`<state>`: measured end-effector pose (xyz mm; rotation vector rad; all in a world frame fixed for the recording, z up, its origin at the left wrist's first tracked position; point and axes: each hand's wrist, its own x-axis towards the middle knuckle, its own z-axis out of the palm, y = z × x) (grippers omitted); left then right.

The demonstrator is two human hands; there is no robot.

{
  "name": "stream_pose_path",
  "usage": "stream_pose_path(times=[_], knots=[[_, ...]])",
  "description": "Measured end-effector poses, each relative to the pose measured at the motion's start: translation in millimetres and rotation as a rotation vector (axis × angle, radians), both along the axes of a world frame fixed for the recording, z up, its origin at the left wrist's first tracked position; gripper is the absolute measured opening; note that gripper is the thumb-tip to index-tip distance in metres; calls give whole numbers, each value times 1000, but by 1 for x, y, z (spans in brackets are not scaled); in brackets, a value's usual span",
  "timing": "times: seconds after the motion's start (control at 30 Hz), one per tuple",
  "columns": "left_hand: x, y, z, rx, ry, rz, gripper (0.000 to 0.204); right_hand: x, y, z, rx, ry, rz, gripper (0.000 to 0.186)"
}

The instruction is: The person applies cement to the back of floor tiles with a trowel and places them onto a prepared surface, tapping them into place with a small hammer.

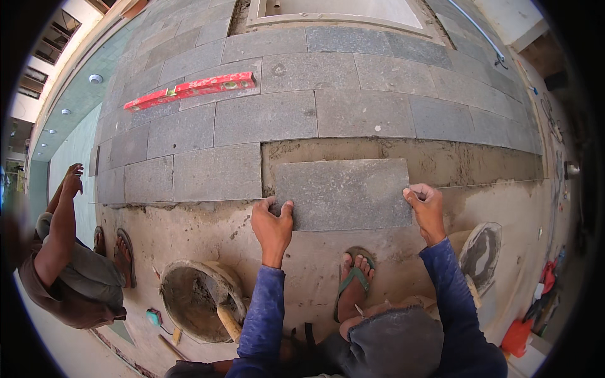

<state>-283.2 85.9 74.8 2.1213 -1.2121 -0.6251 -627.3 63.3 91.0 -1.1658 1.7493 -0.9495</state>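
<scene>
A grey rectangular stone tile [343, 195] is held by its two short ends in front of me. My left hand [272, 230] grips its left end, thumb on the top face. At the right end my right hand [426, 211] pinches the edge between thumb and fingers. The tile's far edge overlaps a strip of wet mortar [454, 162], which runs rightward beside the last laid tile [217, 173]. A thin string line [485, 184] stretches along the front of this row. Whether the tile touches the mortar, I cannot tell.
A red spirit level [189, 90] lies on the laid paving. Mortar buckets stand at my left [201, 299] and right [482, 255], the left one with a wooden-handled tool. Another person [75, 271] crouches at the left. A pale framed basin [340, 14] lies at the far side.
</scene>
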Motion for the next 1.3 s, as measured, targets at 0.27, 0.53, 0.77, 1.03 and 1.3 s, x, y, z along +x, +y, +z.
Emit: stream_pose_path(times=[0.27,0.53,0.77,1.03,1.3], knots=[[22,-31,-34,45,-72,18,43,22,-42,-44,57,7,76,15],[37,-56,-53,79,-148,28,44,41,-72,-59,111,-48,81,24],[37,-69,-60,109,-131,59,44,37,-83,-87,48,-13,53,16],[41,-74,-62,94,-193,52,45,37,-85,-100,124,4,71,29],[38,-77,-56,106,-231,47,44,43,-87,-100,31,136,82,23]])
